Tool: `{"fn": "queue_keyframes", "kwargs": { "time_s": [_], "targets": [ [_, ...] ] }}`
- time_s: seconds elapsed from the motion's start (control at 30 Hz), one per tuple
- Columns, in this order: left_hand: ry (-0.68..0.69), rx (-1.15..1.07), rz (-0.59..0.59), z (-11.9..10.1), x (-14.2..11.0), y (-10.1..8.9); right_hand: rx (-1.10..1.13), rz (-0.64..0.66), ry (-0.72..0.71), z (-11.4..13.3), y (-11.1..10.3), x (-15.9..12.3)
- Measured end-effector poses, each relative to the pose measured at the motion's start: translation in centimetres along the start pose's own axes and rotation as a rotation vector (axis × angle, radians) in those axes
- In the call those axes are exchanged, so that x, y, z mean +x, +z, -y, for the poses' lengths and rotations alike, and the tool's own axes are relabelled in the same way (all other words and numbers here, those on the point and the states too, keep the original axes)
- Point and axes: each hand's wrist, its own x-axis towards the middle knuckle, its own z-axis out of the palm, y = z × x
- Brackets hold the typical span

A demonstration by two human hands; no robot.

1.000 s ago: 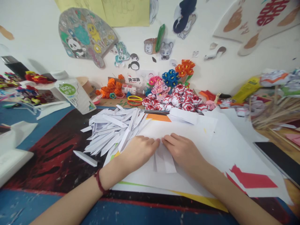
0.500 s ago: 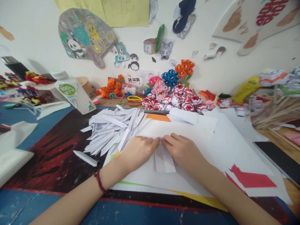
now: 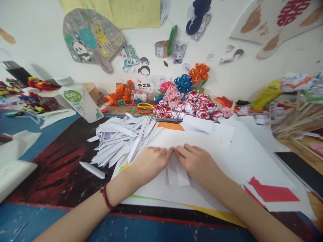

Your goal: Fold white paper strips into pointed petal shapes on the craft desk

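Observation:
A small piece of white paper (image 3: 178,175) with lengthwise creases lies under my two hands on larger white sheets (image 3: 148,193). My left hand (image 3: 151,164) pinches its far edge with thumb and fingers. Right beside it, my right hand (image 3: 195,161) pinches the same edge, and the thumbs almost touch. The far edge itself is hidden by my fingers. To the left of my left hand is a heap of folded white paper strips (image 3: 121,137), with one loose strip (image 3: 92,169) nearer to me.
Behind the sheets stand red-and-white paper flowers (image 3: 194,106) and coloured flower bunches (image 3: 183,84). A white glue bottle (image 3: 82,102) is at the left. At the right lie a black phone (image 3: 300,171), red paper scraps (image 3: 274,191) and thin sticks (image 3: 292,117).
My fingertips have shifted very slightly along the paper's far edge, with the left thumb a little further right. The paper and the heap of strips stay in place.

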Motion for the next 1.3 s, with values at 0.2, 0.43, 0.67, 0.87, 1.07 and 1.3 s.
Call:
{"fn": "queue_keyframes", "kwargs": {
  "time_s": [0.2,0.43,0.67,0.87,1.07,1.3],
  "targets": [
    [-0.003,0.037,0.032,-0.4,0.2,-0.7,0.009,0.015,-0.016,0.2,-0.1,0.0],
    [-0.006,0.056,0.031,-0.6,0.1,-0.7,0.069,0.061,0.014,0.2,-0.5,-0.1],
    [0.005,0.050,0.048,-0.6,0.0,-0.4,0.175,0.122,0.127,-0.2,-0.9,-0.2],
    [-0.009,0.026,0.051,-0.5,0.0,-0.4,0.205,0.128,0.156,-0.4,-1.0,-0.3],
    [-0.015,0.019,-0.059,0.1,-0.1,0.2,0.249,0.115,0.212,-0.6,-0.9,-0.2],
    [-0.003,0.028,-0.115,0.2,-0.3,0.0,0.485,0.038,0.526,-0.9,-0.5,-0.1]
  ]
}}
